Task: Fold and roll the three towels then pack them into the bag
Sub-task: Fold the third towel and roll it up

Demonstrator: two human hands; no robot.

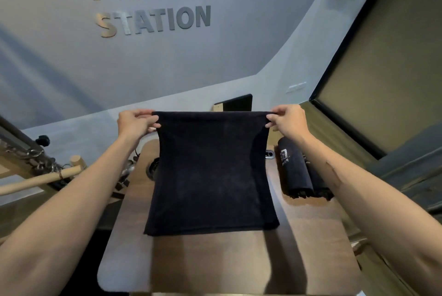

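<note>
A black towel (210, 173) hangs doubled over in the air above the brown table (311, 243). My left hand (136, 123) pinches its top left corner. At the top right corner, my right hand (288, 121) pinches the same folded edge. The towel's lower edge hovers over the table's middle. Two rolled black towels (299, 173) lie side by side at the table's right, under my right forearm; one shows a pale logo. No bag can be made out.
A round cable port (153, 169) sits in the table behind the towel's left edge. Wooden bars and metal springs of exercise equipment (43, 171) stand at the left. A dark monitor back (239, 103) rises beyond the towel. A grey wall with lettering stands behind.
</note>
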